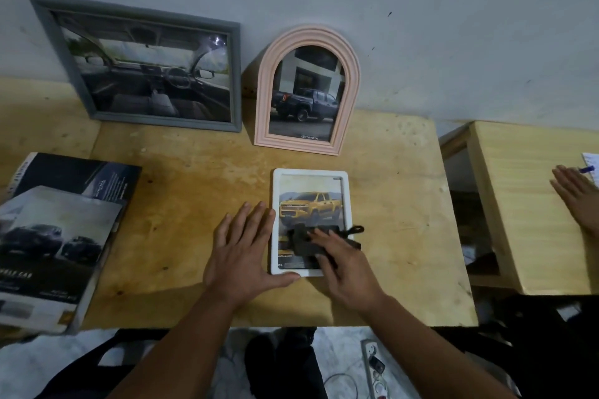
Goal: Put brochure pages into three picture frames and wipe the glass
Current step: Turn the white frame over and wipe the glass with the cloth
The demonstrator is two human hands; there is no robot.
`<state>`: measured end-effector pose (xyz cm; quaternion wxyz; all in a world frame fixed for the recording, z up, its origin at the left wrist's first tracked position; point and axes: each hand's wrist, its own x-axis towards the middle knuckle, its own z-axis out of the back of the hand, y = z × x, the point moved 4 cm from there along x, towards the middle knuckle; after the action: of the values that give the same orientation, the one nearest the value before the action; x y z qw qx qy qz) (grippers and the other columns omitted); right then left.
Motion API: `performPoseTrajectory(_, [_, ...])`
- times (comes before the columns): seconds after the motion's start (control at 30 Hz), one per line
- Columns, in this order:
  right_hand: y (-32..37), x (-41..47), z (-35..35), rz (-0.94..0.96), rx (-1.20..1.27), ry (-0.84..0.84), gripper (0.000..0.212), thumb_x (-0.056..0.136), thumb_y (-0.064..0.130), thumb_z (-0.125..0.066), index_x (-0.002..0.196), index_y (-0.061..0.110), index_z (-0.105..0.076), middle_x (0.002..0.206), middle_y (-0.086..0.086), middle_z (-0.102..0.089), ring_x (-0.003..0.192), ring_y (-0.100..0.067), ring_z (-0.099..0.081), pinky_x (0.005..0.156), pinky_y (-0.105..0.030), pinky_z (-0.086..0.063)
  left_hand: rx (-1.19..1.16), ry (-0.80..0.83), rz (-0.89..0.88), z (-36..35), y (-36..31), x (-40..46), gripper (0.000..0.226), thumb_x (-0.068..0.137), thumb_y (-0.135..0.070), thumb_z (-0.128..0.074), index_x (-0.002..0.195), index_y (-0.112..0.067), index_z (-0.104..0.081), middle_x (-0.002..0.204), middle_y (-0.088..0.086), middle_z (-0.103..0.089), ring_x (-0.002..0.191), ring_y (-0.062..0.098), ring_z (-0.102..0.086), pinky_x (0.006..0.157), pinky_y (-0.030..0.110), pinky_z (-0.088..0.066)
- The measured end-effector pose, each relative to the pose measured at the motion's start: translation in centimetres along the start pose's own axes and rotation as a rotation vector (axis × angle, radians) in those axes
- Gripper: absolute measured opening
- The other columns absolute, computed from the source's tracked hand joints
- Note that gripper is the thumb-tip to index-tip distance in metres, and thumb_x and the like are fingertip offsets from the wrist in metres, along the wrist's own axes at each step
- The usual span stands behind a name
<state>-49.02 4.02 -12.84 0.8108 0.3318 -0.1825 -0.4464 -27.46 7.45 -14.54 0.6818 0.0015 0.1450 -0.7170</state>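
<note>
A white frame [346, 194] with a yellow pickup page lies flat on the wooden table [181, 210]. My left hand [241, 246] lies flat beside the frame's left edge, thumb against its lower left corner. My right hand [343, 264] presses a dark cloth [303, 241] onto the lower part of the glass with straight fingers. A grey frame [45, 29] holding a car-interior page and a pink arched frame [264, 91] holding a dark pickup page lean against the wall at the back.
A stack of brochures [58, 236] lies at the table's left edge. Another person's hand [577, 197] rests on a second wooden table [525, 220] at the right, near a pen and paper. A power strip [372, 369] and cables lie on the floor below.
</note>
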Motion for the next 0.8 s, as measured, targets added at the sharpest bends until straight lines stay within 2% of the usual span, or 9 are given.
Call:
performPoseTrajectory(0.13, [1.7, -1.1, -1.0, -0.022, 0.084, -0.035, 0.036, 0.101, 0.018, -0.056, 0.137, 0.019, -0.064, 0.136, 0.003, -0.067, 0.128, -0.012, -0.061, 0.114, -0.031, -0.044, 0.008, -0.002, -0.005, -0.1, 0.0, -0.1, 0.134, 0.065, -0.108, -0.028, 0.166, -0.021, -0.016, 0.175, 0.001, -0.008, 0.162, 0.026, -0.003, 0.126, 0.057, -0.014])
performPoseTrajectory(0.2, [2.7, -0.8, -1.4, -0.027, 0.13, -0.014, 0.032, 0.102, 0.018, -0.056, 0.132, 0.02, -0.065, 0.125, 0.005, -0.072, 0.113, -0.012, -0.067, 0.099, -0.027, -0.053, 0.003, -0.008, -0.01, -0.1, 0.0, -0.1, 0.133, 0.065, -0.108, -0.026, 0.166, -0.021, -0.017, 0.175, 0.001, -0.01, 0.162, 0.026, -0.005, 0.126, 0.057, -0.016])
performPoseTrajectory(0.3, [3.5, -0.1, -2.2, -0.102, 0.201, 0.04, 0.027, 0.102, 0.021, -0.054, 0.125, 0.022, -0.067, 0.111, 0.005, -0.074, 0.094, -0.013, -0.069, 0.082, -0.032, -0.056, -0.007, -0.02, -0.017, -0.2, 0.0, -0.2, 0.131, 0.066, -0.106, -0.025, 0.166, -0.022, -0.017, 0.174, 0.001, -0.012, 0.162, 0.026, -0.006, 0.126, 0.057, -0.018])
performPoseTrajectory(0.37, [3.4, 0.5, -2.1, -0.19, 0.253, 0.068, 0.025, 0.101, 0.021, -0.054, 0.121, 0.021, -0.068, 0.109, 0.003, -0.075, 0.094, -0.012, -0.069, 0.083, -0.033, -0.056, -0.011, -0.03, -0.016, -0.2, 0.0, -0.1, 0.131, 0.066, -0.107, -0.028, 0.166, -0.022, -0.018, 0.174, 0.0, -0.013, 0.162, 0.025, -0.008, 0.126, 0.057, -0.018])
performPoseTrajectory(0.47, [3.7, 1.7, -1.0, -0.372, 0.515, 0.161, 0.018, 0.103, 0.015, -0.056, 0.111, 0.016, -0.072, 0.103, -0.003, -0.075, 0.097, -0.012, -0.07, 0.087, -0.03, -0.056, -0.017, 0.002, 0.001, 0.1, -0.2, -0.1, 0.136, 0.062, -0.109, -0.031, 0.165, -0.021, -0.023, 0.173, 0.0, -0.017, 0.161, 0.026, -0.011, 0.125, 0.057, -0.018])
performPoseTrajectory(0.53, [3.3, 2.3, 1.0, -0.487, 0.672, 0.084, 0.017, 0.104, 0.013, -0.055, 0.103, 0.01, -0.072, 0.094, -0.006, -0.073, 0.09, -0.016, -0.068, 0.082, -0.033, -0.052, -0.009, 0.071, 0.017, 0.4, -0.3, -0.1, 0.139, 0.059, -0.11, -0.029, 0.165, -0.021, -0.021, 0.174, 0.0, -0.015, 0.162, 0.026, -0.007, 0.127, 0.055, -0.014])
performPoseTrajectory(0.63, [2.0, 1.3, 4.8, -0.656, 1.01, -0.081, 0.021, 0.105, 0.011, -0.053, 0.113, 0.006, -0.072, 0.108, -0.017, -0.074, 0.099, -0.03, -0.068, 0.089, -0.043, -0.053, -0.023, 0.154, 0.03, 1.2, 0.1, 0.0, 0.144, 0.054, -0.112, -0.026, 0.167, -0.027, 0.001, 0.175, -0.006, 0.009, 0.16, 0.019, 0.015, 0.129, 0.051, -0.001])
performPoseTrajectory(0.7, [0.7, -0.6, 7.4, -0.763, 1.238, -0.137, 0.026, 0.104, 0.013, -0.052, 0.122, 0.003, -0.068, 0.12, -0.023, -0.071, 0.106, -0.036, -0.067, 0.089, -0.045, -0.055, -0.048, 0.234, 0.024, 2.2, 0.1, 0.1, 0.142, 0.054, -0.112, -0.026, 0.164, -0.031, 0.013, 0.171, -0.01, 0.022, 0.157, 0.015, 0.025, 0.13, 0.047, 0.005])
performPoseTrajectory(0.8, [-1.4, -3.6, 10.7, -0.876, 1.385, -0.14, 0.034, 0.1, 0.02, -0.054, 0.13, 0.007, -0.064, 0.124, -0.022, -0.069, 0.107, -0.04, -0.065, 0.078, -0.045, -0.057, -0.123, 0.306, 0.055, 3.5, -0.4, 0.5, 0.133, 0.063, -0.106, -0.034, 0.165, -0.032, 0.011, 0.171, -0.011, 0.022, 0.158, 0.014, 0.023, 0.13, 0.046, 0.003])
